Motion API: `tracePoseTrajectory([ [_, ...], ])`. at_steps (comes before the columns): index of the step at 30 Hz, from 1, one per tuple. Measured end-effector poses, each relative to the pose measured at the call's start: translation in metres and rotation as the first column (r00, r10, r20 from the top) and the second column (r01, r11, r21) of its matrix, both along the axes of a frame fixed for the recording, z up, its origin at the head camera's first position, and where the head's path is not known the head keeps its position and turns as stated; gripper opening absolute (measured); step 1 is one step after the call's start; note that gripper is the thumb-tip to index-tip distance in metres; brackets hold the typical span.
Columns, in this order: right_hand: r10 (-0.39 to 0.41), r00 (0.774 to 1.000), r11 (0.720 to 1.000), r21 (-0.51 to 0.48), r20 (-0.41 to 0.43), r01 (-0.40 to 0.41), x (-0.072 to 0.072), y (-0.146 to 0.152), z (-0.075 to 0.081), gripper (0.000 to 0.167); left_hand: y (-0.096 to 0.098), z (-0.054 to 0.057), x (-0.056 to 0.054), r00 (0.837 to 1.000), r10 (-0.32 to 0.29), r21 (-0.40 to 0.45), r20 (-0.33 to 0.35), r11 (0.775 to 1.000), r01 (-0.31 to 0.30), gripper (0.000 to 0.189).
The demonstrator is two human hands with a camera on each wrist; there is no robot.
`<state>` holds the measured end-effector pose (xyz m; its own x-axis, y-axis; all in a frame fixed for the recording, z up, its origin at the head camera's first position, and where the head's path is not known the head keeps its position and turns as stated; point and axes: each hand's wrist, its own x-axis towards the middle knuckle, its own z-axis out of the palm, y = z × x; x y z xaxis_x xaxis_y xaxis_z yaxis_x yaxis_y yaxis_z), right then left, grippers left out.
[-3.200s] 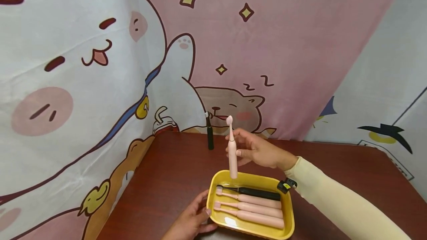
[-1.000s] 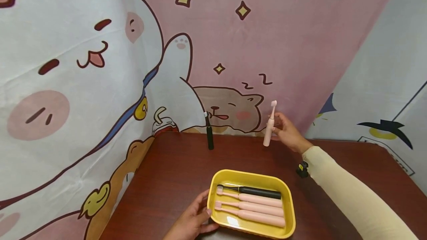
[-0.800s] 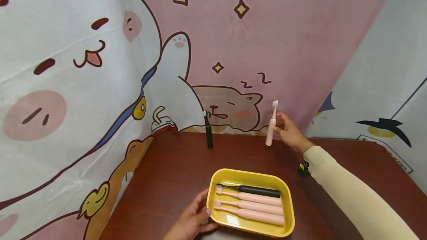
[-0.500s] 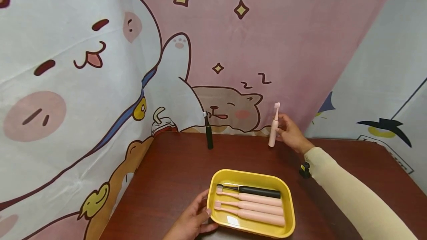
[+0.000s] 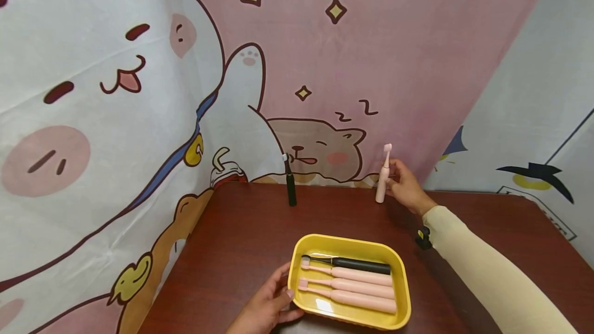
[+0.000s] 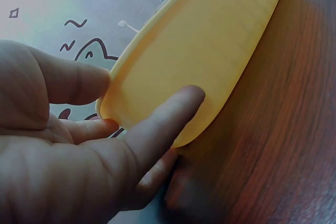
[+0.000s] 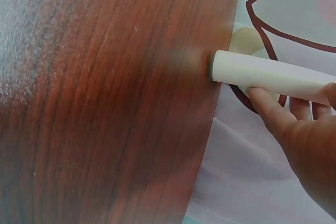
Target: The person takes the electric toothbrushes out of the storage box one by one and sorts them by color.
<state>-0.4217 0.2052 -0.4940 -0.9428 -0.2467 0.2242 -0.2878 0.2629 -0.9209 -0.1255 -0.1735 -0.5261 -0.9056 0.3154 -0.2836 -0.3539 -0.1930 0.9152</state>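
In the head view my right hand (image 5: 407,185) pinches the handle of a pink electric toothbrush (image 5: 382,182) at the back of the table. The brush stands nearly upright, head at the top. Seen from the right wrist, the flat base of that toothbrush (image 7: 247,69) is right at the tabletop, near its far edge. My left hand (image 5: 269,300) grips the left end of a yellow plastic tray (image 5: 345,243), with thumb and fingers spread around the tray's end wall (image 6: 173,61). Inside lie a black electric toothbrush (image 5: 362,265) and several pink toothbrushes (image 5: 364,300), side by side.
Another black electric toothbrush (image 5: 291,189) stands upright at the back of the reddish-brown wooden table (image 5: 241,251), left of my right hand. A cartoon-printed cloth (image 5: 408,66) hangs behind the table and along its left side.
The pink toothbrush moved from above the tray to the back right of the table, then shifted slightly right and straightened. The left hand stayed at the tray.
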Motion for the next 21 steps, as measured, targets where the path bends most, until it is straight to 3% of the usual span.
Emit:
tracePoseTrajectory([
  [21, -0.02, 0.999, 0.999, 0.047, -0.029, 0.021, 0.0039, -0.0007, -0.0062, 0.048, -0.0007, 0.002, 0.0006, 0.999, -0.035, 0.023, -0.024, 0.999, 0.035, 0.066],
])
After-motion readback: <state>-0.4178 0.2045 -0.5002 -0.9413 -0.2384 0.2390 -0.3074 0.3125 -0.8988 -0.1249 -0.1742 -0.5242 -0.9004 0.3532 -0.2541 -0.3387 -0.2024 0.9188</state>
